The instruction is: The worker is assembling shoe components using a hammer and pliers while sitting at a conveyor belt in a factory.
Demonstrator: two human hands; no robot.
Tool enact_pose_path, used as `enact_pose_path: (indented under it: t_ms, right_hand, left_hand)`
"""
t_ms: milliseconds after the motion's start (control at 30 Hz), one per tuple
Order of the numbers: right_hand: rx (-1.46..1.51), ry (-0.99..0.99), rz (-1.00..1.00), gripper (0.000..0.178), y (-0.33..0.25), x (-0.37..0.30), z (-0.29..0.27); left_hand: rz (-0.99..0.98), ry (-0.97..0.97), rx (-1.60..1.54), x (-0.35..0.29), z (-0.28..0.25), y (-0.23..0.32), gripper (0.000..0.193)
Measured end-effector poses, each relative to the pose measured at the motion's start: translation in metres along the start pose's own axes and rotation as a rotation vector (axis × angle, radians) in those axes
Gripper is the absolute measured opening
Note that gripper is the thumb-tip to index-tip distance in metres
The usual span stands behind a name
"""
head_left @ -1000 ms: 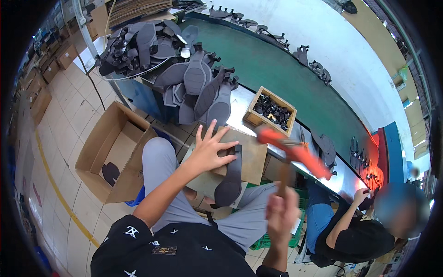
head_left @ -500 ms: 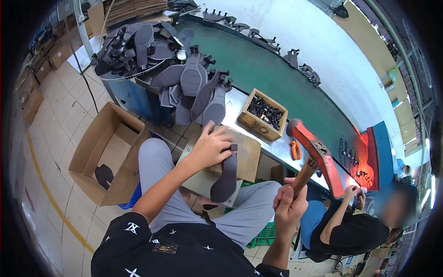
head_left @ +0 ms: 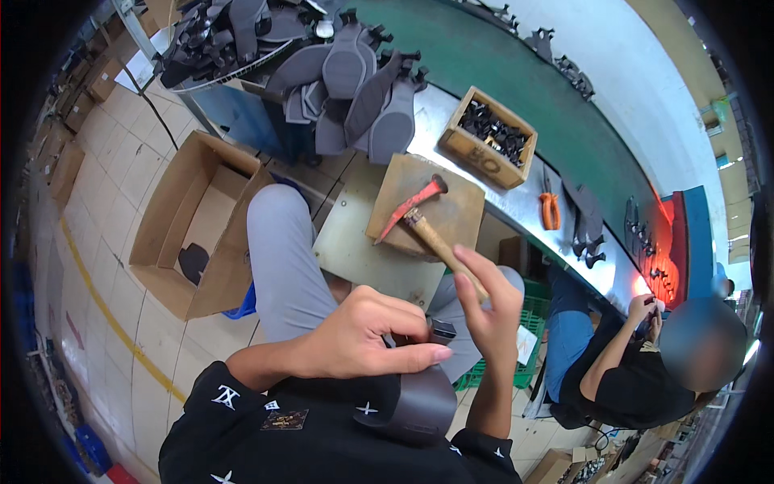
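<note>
My left hand (head_left: 375, 335) is closed around the heel end of a dark brown-grey shoe sole (head_left: 415, 410), close to my chest. The small black heel tip (head_left: 440, 331) points out beyond my fingers, and the sole's broad curved part hangs below my thumb. At my right hand (head_left: 498, 310), thumb and index finger lie loosely on either side of the wooden handle of a hammer (head_left: 435, 238). Its red head rests on a brown block (head_left: 459, 194), which sits on a pale board (head_left: 347, 242) before my knees.
A wooden box (head_left: 488, 153) of small black parts stands on the metal bench edge, with orange-handled pliers (head_left: 550, 210) nearby. Heeled soles (head_left: 351, 68) are piled at the far left. A cardboard box (head_left: 193, 242) is left of my knee; a co-worker (head_left: 637, 375) sits at right.
My left hand has brought the sole from the block toward my chest. The hammer has come down from the raised right hand, its head now on the block. The view has shifted.
</note>
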State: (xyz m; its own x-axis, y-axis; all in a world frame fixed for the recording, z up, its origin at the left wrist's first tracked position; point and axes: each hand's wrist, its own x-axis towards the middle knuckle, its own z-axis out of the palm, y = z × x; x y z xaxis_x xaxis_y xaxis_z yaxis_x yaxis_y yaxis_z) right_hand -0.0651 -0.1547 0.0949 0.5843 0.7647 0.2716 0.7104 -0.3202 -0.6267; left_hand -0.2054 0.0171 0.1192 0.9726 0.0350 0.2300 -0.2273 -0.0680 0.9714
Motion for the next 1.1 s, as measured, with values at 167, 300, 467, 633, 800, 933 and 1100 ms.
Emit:
enact_pose_path:
  t_ms: [167, 300, 467, 633, 800, 933, 1100]
  right_hand:
    - [0.821, -0.168, 0.011, 0.035, -0.040, -0.018, -0.024]
    - [0.770, -0.190, -0.053, 0.038, -0.046, -0.022, -0.026]
    - [0.706, -0.165, -0.116, 0.035, -0.040, -0.031, -0.030]
    - [0.612, -0.115, -0.045, 0.026, -0.043, -0.040, -0.030]
    - [0.600, -0.038, -0.074, 0.025, -0.048, -0.056, -0.025]
    - [0.783, -0.105, -0.111, 0.033, -0.047, -0.061, -0.027]
    - [0.936, -0.190, -0.108, 0.075, -0.049, -0.082, -0.018]
  left_hand:
    - [0.066, -0.032, -0.048, -0.002, 0.010, -0.003, 0.021]
    - [0.137, -0.003, 0.058, -0.002, 0.017, 0.001, 0.014]
    - [0.105, -0.123, 0.115, 0.003, 0.017, 0.000, 0.017]
    - [0.009, -0.363, 0.025, 0.000, 0.010, -0.002, 0.026]
    - [0.097, -0.350, 0.196, -0.010, 0.021, 0.008, 0.030]
    - [0.089, -0.262, 0.142, -0.014, 0.023, 0.015, 0.027]
    - [0.068, -0.340, 0.155, -0.027, 0.026, 0.024, 0.022]
